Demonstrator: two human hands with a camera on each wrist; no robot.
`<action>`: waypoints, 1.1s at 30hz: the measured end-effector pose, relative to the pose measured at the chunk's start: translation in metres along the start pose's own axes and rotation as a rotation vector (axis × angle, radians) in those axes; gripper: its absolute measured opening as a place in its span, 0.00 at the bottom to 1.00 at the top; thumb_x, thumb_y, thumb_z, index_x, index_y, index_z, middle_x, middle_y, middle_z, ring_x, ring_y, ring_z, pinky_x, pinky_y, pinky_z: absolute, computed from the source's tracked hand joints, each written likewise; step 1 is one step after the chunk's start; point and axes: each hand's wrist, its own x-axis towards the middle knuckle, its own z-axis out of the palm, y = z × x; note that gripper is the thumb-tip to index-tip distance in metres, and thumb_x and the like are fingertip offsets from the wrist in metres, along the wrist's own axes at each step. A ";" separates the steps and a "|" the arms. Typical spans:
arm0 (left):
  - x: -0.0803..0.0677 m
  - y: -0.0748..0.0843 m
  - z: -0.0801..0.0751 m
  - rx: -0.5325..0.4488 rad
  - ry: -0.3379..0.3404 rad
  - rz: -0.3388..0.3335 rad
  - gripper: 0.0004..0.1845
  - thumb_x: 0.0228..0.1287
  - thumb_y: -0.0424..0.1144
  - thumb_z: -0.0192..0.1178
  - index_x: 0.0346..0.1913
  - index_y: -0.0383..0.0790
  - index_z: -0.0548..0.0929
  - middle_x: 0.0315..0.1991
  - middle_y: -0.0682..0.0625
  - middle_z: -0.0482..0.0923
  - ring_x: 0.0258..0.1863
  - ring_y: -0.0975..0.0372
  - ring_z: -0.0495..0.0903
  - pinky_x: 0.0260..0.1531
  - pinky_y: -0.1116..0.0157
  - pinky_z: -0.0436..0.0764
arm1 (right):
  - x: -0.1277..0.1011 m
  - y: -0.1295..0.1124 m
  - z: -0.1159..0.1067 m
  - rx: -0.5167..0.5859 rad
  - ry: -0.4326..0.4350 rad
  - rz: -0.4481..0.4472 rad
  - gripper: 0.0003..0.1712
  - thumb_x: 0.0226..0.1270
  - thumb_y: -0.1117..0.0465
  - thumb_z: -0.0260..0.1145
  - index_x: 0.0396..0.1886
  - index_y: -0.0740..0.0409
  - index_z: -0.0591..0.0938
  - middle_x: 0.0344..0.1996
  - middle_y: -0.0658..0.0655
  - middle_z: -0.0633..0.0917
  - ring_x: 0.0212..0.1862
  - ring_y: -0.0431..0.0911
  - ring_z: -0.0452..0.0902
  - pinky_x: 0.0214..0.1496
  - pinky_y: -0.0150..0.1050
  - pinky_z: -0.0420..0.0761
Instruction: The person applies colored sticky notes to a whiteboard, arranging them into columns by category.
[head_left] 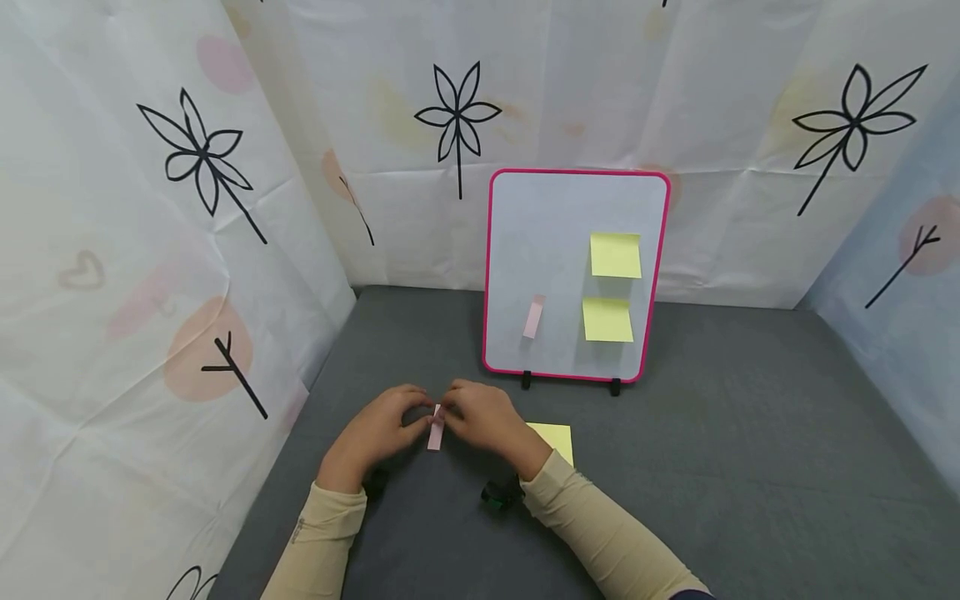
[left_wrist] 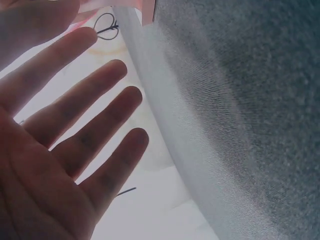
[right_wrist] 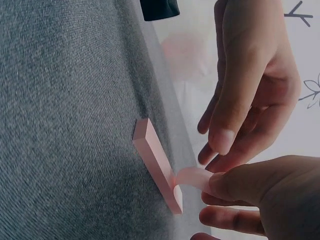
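Two hands at a pink pad, partly hidden.
My right hand (right_wrist: pixel 250 195) pinches one sheet off the pink pad (right_wrist: pixel 157 165); my left hand (left_wrist: pixel 60 150) is relaxed, fingers straight, on the grey bench (head_left: pixel 750 467).

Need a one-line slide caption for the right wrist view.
Right hand peels a pink strip off the narrow pink note pad on grey cloth.

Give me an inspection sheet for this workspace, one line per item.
Surface: grey felt tabletop.
Job's things: narrow pink sticky-note pad lying on the felt; its top sheet curls up.
Clutter: yellow note pad beside the right wrist.
Grippers: right hand pinches the top sheet; left hand is at the pad, fingers straight in the left wrist view.
Cables: nothing seen.
Surroundings: pink-framed whiteboard bearing two yellow notes and one pink strip; flower-print sheets behind.
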 end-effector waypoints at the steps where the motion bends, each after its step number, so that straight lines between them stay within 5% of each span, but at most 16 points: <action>1: 0.000 0.001 0.000 0.005 0.010 0.007 0.13 0.71 0.36 0.70 0.55 0.36 0.89 0.57 0.43 0.86 0.58 0.50 0.85 0.61 0.49 0.83 | 0.000 0.001 0.000 0.006 -0.005 0.007 0.08 0.75 0.54 0.70 0.45 0.47 0.93 0.44 0.47 0.89 0.39 0.38 0.85 0.39 0.36 0.85; 10: -0.002 0.005 0.004 0.009 0.066 0.032 0.11 0.68 0.34 0.72 0.51 0.39 0.90 0.50 0.49 0.87 0.51 0.55 0.87 0.53 0.52 0.86 | 0.003 0.010 0.001 0.064 -0.010 0.078 0.07 0.74 0.54 0.71 0.43 0.48 0.93 0.45 0.48 0.89 0.42 0.40 0.85 0.43 0.40 0.87; 33: 0.004 0.016 0.018 0.066 -0.017 0.042 0.05 0.63 0.31 0.75 0.41 0.40 0.93 0.37 0.51 0.88 0.37 0.59 0.87 0.41 0.58 0.86 | 0.005 0.022 0.005 0.084 -0.024 0.133 0.10 0.77 0.52 0.68 0.44 0.49 0.92 0.48 0.50 0.89 0.42 0.42 0.85 0.41 0.41 0.85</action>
